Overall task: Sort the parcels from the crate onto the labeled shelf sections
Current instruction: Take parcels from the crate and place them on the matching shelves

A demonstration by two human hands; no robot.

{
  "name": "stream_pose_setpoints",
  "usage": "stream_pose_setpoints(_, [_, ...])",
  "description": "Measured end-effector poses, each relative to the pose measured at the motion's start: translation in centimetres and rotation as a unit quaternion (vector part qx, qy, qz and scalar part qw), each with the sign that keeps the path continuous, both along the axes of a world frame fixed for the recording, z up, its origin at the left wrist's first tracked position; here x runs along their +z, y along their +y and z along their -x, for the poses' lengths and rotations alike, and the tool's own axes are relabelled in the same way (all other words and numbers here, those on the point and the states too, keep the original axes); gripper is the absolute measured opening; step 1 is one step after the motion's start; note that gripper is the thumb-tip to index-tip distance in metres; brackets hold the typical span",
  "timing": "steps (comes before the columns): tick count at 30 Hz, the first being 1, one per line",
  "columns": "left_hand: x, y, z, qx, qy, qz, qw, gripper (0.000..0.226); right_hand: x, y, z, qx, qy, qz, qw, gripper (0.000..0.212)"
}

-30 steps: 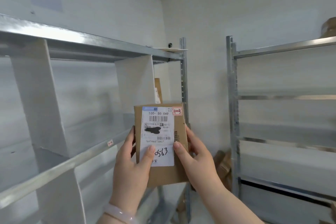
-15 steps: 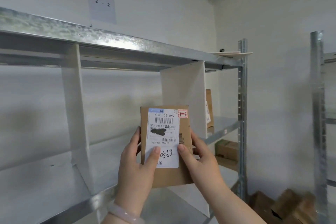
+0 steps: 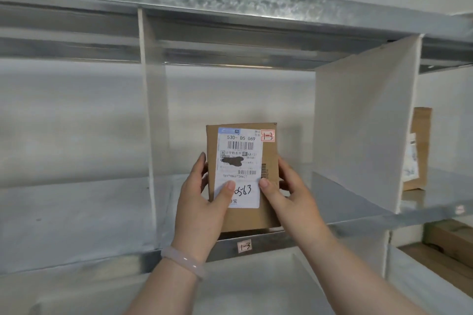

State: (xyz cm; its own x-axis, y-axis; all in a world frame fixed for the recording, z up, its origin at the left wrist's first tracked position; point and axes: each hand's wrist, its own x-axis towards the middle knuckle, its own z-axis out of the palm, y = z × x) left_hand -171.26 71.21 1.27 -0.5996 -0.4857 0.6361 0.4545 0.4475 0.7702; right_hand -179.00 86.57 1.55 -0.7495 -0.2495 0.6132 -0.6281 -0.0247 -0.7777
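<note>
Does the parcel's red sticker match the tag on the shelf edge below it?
Yes, the red sticker on the parcel reads 1-3, and so does the tag on the shelf edge.

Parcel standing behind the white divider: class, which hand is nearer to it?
Right. The right hand grips the held parcel on the side facing the standing parcel; the left hand grips its opposite side.

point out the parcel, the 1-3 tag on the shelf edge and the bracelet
parcel (image 3: pixel 248 220): head view, bare cardboard below its label
1-3 shelf tag (image 3: pixel 245 246): head view, its middle
bracelet (image 3: pixel 183 261): head view, band on the wrist
</note>
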Motion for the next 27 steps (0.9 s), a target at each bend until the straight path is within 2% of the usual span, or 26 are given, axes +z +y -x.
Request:
stream_pose_setpoints(5, [-1.3, -1.1, -0.1, 0.059, -0.028, 0.030, 0.997, 0.057, -1.5, -1.6, 2.0, 0.050, 0.000, -0.022, 0.999, 0.054])
stream_pose_setpoints(13, [-1.4, -2.2, -0.2, 0.127, -0.070, 0.049, 0.988, 0.060, -1.4, -2.8, 3.7, 0.083, -0.006, -0.060, 0.995, 0.058])
stream_pose_setpoints(18, [-0.9, -3.3, 1.2, 0.123, -0.111, 0.040, 0.985, 0.061, -1.0, -4.0, 5.6, 0.105, -0.040, -0.075, 0.991, 0.069])
stream_pose_setpoints(27, [-0.2, -4.0, 3.8, 0.109, -0.123, 0.012, 0.986, 0.058, -0.4, -5.4, 7.0, 0.111, -0.080, -0.069, 0.988, 0.071])
